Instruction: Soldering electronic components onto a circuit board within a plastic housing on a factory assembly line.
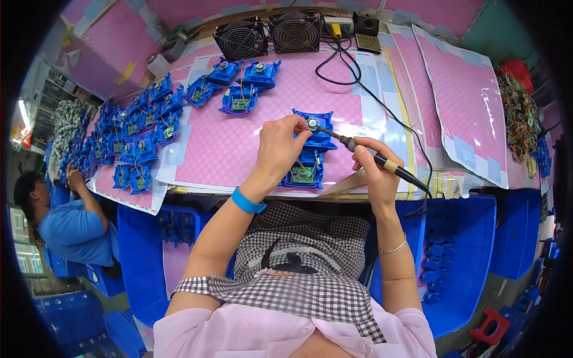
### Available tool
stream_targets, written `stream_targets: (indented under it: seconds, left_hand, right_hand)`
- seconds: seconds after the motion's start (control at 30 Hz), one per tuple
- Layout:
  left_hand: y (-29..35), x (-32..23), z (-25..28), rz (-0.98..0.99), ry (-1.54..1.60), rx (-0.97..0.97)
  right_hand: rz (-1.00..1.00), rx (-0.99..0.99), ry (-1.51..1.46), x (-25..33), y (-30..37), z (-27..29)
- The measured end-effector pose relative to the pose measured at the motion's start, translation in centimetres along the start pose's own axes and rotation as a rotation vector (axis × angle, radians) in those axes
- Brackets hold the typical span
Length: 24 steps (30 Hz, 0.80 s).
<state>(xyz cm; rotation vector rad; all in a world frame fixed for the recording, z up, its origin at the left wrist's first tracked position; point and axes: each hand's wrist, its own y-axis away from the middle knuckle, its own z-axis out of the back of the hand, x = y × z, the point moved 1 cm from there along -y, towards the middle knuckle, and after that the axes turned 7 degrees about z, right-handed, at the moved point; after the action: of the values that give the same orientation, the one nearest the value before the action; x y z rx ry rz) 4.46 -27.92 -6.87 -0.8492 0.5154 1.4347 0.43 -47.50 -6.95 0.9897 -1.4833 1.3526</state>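
Observation:
My right hand (377, 167) grips a soldering iron (410, 178) like a pen. Its tip points left and reaches a round metal part (313, 123) in an open blue plastic housing (323, 142) on the bench. At the left side of that housing, my left hand (278, 147) has thumb and forefinger pinched together close to the tip. Whatever is between those fingers is too small to make out. Nearer to me, just below that housing, lies another blue shell with a green circuit board (303, 175).
Several blue housings (137, 128) with boards and wires cover the bench at left. Two black fans (240, 39) and a soldering stand (367, 34) stand at the back. The iron's black cord (394, 113) crosses at right. Blue bins (143, 250) flank me; a co-worker (77, 224) sits at left.

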Motion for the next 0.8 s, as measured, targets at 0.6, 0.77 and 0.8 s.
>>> stream_targets:
  seconds: [0.6, 0.77, 0.8]
  left_hand:
    - [0.0, 0.2, -0.1, -0.027, 0.011, -0.024]
    - [0.1, 0.0, 0.0, -0.018, 0.005, -0.019]
    - [0.0, 0.0, 0.0, -0.016, -0.009, -0.013]
  right_hand:
    - [0.068, -0.174, -0.014, -0.4, 0.5, 4.2]
    - [0.12, -0.289, -0.023, 0.0, 1.1, 4.8]
    - [0.137, -0.306, -0.042, 0.1, 1.1, 4.9]
